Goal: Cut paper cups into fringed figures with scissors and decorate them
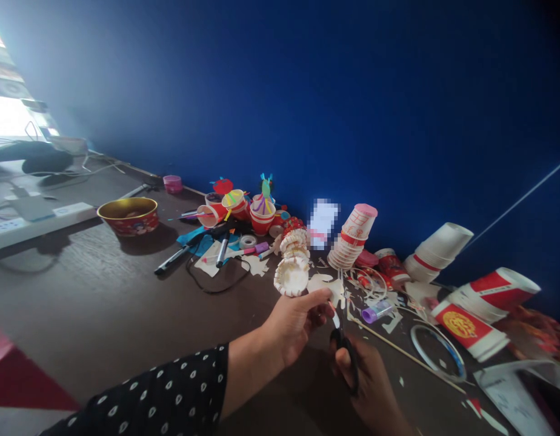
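Observation:
My right hand (364,378) is wrapped round the black handles of a pair of scissors (344,354), whose blades point away from me, up the table. Just left of the blades, my left hand (296,321) pinches a small piece of white paper (336,316) between thumb and fingers; part of the piece is hidden by the fingers. Right beyond the left hand, a white cup base with a snipped, frilled edge (293,277) lies on the table. More frilled pieces (294,242) stand in a row behind it.
A tilted stack of paper cups (353,236) stands ahead, with more cups (471,330) at right. Paper scraps, a purple glue stick (377,311) and a tape roll (437,351) lie around. Left are markers (223,249), cup figures (262,212), a red-gold bowl (129,217) and a power strip (43,224).

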Demonstrator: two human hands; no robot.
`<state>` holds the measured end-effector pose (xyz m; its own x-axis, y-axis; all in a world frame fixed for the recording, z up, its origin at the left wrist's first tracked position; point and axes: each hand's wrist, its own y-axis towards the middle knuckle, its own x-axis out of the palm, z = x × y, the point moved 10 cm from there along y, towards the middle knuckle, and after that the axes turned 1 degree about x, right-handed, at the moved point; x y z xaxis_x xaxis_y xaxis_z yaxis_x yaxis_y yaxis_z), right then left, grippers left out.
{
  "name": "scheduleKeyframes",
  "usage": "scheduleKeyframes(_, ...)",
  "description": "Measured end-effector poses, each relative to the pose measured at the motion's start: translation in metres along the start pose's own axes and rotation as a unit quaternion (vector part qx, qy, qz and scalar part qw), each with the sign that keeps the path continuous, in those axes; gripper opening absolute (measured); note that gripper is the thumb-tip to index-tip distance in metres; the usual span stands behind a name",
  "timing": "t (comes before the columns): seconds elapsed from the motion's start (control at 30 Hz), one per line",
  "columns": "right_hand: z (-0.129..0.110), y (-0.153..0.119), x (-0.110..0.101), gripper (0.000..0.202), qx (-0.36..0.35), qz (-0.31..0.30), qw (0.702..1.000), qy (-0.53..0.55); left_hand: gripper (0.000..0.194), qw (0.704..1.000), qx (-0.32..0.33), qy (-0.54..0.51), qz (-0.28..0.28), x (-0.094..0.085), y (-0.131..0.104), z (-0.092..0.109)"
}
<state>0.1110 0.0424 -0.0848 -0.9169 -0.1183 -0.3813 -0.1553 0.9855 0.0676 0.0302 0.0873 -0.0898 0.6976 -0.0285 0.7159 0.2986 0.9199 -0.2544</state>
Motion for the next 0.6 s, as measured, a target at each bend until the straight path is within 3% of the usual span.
scheduleKeyframes(0.6, 0.0041, -0.0004, 0.0004, 0.049, -0.004, 0.007, 1.000, -0.015, 0.016, 1.000, 0.023, 0.008, 0.010, -0.0026, 0.0021, 0.0056)
